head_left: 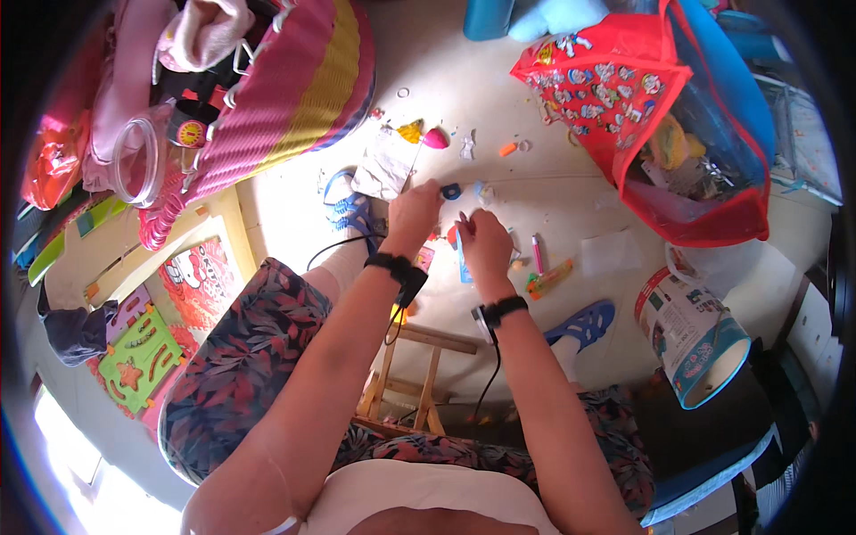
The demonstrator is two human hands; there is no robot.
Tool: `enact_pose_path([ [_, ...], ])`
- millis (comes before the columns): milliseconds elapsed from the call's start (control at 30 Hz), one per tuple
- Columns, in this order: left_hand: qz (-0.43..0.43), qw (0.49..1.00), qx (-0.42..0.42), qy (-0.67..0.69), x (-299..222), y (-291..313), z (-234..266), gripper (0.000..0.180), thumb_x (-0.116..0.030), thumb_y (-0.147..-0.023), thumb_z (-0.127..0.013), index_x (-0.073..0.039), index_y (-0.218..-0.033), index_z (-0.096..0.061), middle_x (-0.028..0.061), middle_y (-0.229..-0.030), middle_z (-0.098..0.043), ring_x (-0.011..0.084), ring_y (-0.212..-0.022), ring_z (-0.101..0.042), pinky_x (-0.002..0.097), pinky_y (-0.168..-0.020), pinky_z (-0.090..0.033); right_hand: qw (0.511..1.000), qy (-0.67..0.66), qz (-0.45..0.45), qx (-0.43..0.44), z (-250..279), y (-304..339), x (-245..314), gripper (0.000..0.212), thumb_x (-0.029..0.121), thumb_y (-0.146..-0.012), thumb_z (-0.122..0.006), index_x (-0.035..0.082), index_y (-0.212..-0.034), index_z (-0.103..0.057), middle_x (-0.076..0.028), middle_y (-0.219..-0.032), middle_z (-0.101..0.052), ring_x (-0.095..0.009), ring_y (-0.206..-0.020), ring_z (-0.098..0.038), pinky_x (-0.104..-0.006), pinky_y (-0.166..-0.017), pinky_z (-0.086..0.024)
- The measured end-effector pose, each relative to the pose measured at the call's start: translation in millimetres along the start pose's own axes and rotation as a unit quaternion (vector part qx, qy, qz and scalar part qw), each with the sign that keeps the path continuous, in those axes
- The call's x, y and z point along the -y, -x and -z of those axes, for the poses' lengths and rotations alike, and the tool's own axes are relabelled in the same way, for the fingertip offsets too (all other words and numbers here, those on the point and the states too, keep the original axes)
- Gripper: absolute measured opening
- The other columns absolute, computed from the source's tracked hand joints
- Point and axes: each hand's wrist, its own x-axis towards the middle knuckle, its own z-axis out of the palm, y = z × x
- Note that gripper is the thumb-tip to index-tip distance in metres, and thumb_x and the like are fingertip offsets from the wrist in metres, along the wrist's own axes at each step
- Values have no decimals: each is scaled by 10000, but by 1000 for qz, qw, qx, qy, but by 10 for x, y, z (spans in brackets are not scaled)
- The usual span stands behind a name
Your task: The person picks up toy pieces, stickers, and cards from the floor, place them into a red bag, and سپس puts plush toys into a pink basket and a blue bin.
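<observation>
Forearms of the seated person rise from the lower edge, each with a black wrist strap, over floral-print trousers and a small wooden stool [419,374] between the knees. Task item: a small blue ring-shaped piece [452,191], seen just beyond the fingertips of the left hand [412,214]; the left fingers are curled narrowly toward it, and whether they pinch it or merely touch its edge cannot be told. Right hand [484,241] lies just beside the left, slightly nearer the body, fingers bent close together over a thin blue strip [464,263] and a red scrap at the thumb side; the exact grip is hidden by the hand itself. Around the hands, on the pale floor [553,192]: a crumpled white paper [382,171] just beyond the left hand, a pink egg-shaped piece [435,138] and a yellow scrap [410,131] farther out, a pink marker [538,254] and an orange-green tube [550,278] to the right of the right hand. Blue sandals [584,323] cover both feet. Periphery: a red and blue printed bag [624,89], open, at upper right; a cylindrical tin [691,334] on its side at right; a pink and yellow woven basket [294,80] at upper left; a green foam puzzle mat [138,357] at left.
</observation>
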Motion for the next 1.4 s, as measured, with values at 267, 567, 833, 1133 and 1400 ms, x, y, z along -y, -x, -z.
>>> enact_pose_path([
  [267, -5, 999, -29, -29, -142, -13, -185, 244, -184, -828, -608, -97, -1032, -505, 159, -737, -647, 367, -758, -643, 478, -628, -488, 889, -424, -142, -104, 665, 207, -288, 230, 213, -848, -682, 6, -795, -598, -30, -669, -603, -87, -555, -522, -263, -501, -412],
  [567, 59, 894, 54, 441, -584, 319, 241, 219, -203, -806, -586, 1, -871, -633, 130, -619, -581, 221, -598, -602, 366, -583, -481, 745, -633, -194, 81, 1432, 123, -117, 128, 159, -913, -595, 44, -963, -615, 8, -786, -607, -49, -620, -501, -182, -572, -406],
  [833, -168, 907, -21, 385, -1439, 525, 1393, 266, -216, -906, -610, 0, -751, -589, 20, -558, -484, 72, -558, -446, 263, -527, -398, 826, -563, -41, -4, 2189, -65, 713, 130, 184, -887, -628, 73, -945, -593, 29, -799, -577, -35, -614, -464, -181, -533, -366],
  [1133, -12, 723, -78, 686, -1663, 592, 2270, 136, -183, -882, -627, -59, -862, -573, -32, -604, -478, 50, -500, -458, 208, -437, -405, 834, -467, 228, -186, 4020, -977, 2036, 256, 109, -861, -636, 40, -1094, -555, -17, -845, -595, -78, -662, -525, -213, -559, -423],
  [1400, -48, 787, -145, 598, -766, 128, 2196, 232, -269, -879, -643, -42, -837, -615, -28, -701, -539, 64, -604, -503, 219, -527, -447, 838, -417, 191, -297, 4098, -1297, 1919, 153, 160, -892, -597, 44, -990, -619, 5, -729, -568, -61, -623, -483, -222, -567, -403],
])
